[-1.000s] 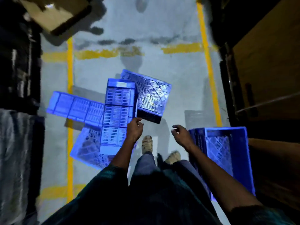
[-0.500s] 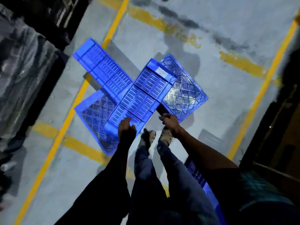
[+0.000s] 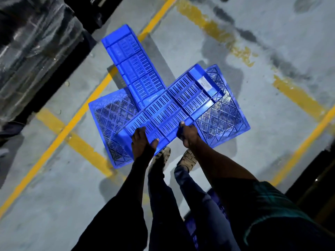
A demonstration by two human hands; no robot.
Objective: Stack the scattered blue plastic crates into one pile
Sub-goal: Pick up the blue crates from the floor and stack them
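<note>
Hands on the top crate (image 3: 170, 107) now; I've got it by its near long edge, w/ the left hand (image 3: 142, 142) curled over the rim toward one corner and the right hand (image 3: 188, 134) clamped on the same edge further along; both grips holding plastic, not loose. Crate lies on its side, slotted wall up, resting across three other blue crates on the floor (image 3: 54, 205): the left crate (image 3: 110, 120) and the right crate (image 3: 223, 109) show their lattice bottoms, and the long far crate (image 3: 134, 64) runs off toward the yellow floor line (image 3: 76, 116).

Step in hand, as I judge it: lift this one off the heap and turn it upright for stacking. To do it well I'd spread the hands wider along the rim so it doesn't swing; lift straight up first, since the far end overlaps the right crate & may drag it; keep toes of the shoes (image 3: 172, 158) back, they're just under the edge. Another blue crate (image 3: 192, 230) shows partly behind the legs; prob. the pile base, can't tell for sure.
</note>
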